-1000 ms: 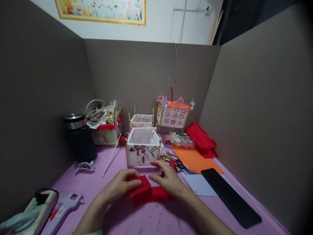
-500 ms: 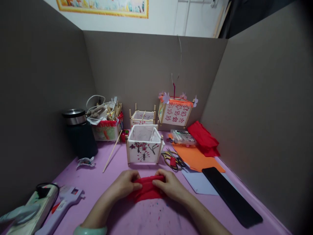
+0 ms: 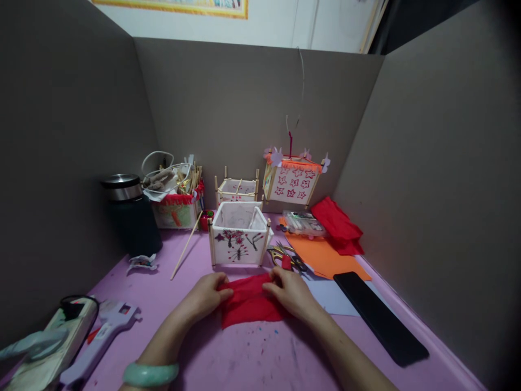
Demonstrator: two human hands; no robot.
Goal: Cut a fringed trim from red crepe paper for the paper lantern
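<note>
A piece of red cloth [image 3: 251, 301] is stretched between my two hands just above the purple tabletop [image 3: 244, 364]. My left hand [image 3: 208, 293] pinches its left edge between thumb and fingers; a pale green bangle circles that wrist. At the upper right corner of the cloth, my right hand [image 3: 288, 289] has a similar pinch. Right behind the cloth stands a white box-shaped lantern [image 3: 240, 247] with wooden corner sticks and painted branches and blossoms. Scissors with yellow and black handles [image 3: 280, 254] lie just beyond my right hand.
Left: dark flask [image 3: 134, 222], glue gun [image 3: 101, 336], power strip [image 3: 52, 347], thin stick [image 3: 187, 244], basket of sticks [image 3: 175, 212]. Right: black slab [image 3: 380, 317], orange sheets [image 3: 329, 258], red cloth pile [image 3: 337, 225], marker case [image 3: 303, 224]. A star-patterned lantern [image 3: 292, 182] hangs behind. Grey panels surround the table.
My hands have moved slightly apart, and the red cloth between them is spread wider and flatter. The camera view has shifted a little.
</note>
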